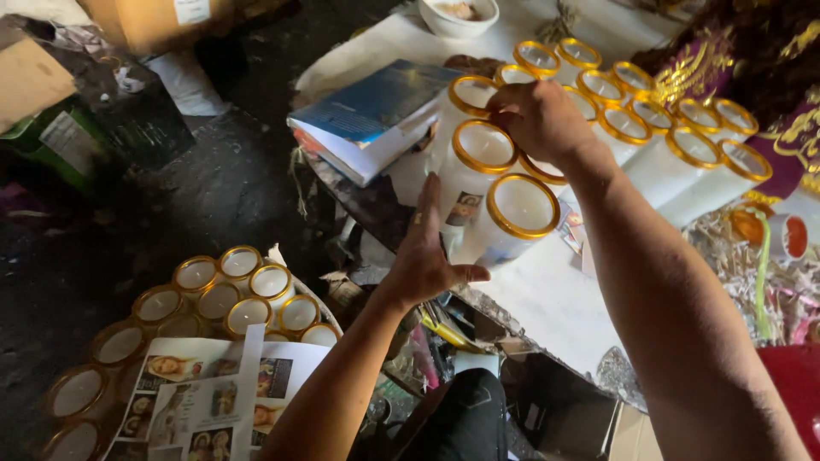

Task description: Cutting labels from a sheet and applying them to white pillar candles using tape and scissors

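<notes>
Left hand on picture-labelled white candle, right hand above

A cluttered workroom seen from above: a dark, grimy floor runs down the left, lit dimly. A white table with a chipped, crumbling edge takes the brighter light on the right. Cardboard boxes and a green crate sit along the far left edge. A purple cloth with gold embroidery drapes at the upper right. Straw-like packing lies beside the table's right end, and more cardboard rests below.
</notes>
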